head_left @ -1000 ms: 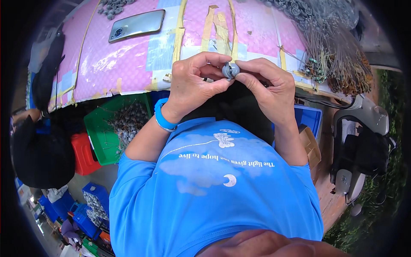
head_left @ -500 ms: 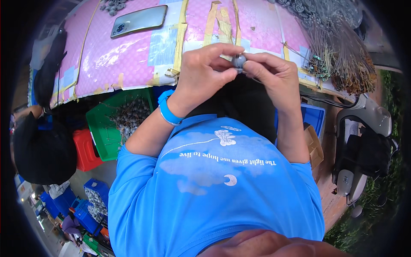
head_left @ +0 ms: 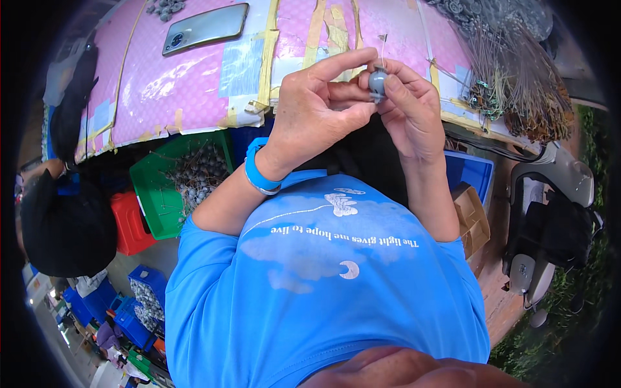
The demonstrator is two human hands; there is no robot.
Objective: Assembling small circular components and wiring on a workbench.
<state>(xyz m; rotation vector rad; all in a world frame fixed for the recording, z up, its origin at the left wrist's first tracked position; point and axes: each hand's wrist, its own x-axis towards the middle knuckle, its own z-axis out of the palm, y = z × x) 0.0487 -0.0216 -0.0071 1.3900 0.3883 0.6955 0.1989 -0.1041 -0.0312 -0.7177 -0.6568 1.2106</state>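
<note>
A small glossy grey ball [head_left: 377, 82] is held up over the near edge of the table. A thin wire with a small dark end rises above it, and a small grey piece shows at its underside. My right hand [head_left: 415, 107] pinches the ball between thumb and fingers. Closed in from the left, my left hand [head_left: 317, 97] has its thumb tip at the ball's underside and its index finger reaching above it. The left hand's other fingertips are partly hidden behind the ball.
A pink, taped table covering [head_left: 162, 77] carries a phone [head_left: 206, 29], grey parts [head_left: 167, 8] and a bundle of thin wires [head_left: 517, 77]. Below its edge stand a green bin [head_left: 152, 178] of grey balls with wires, a red container [head_left: 132, 223], a blue bin [head_left: 469, 169] and a cardboard box [head_left: 472, 220].
Both hands have shifted slightly right with the ball, and it has turned. Its wire, earlier trailing down by my right hand, now points upward. My left index finger has risen.
</note>
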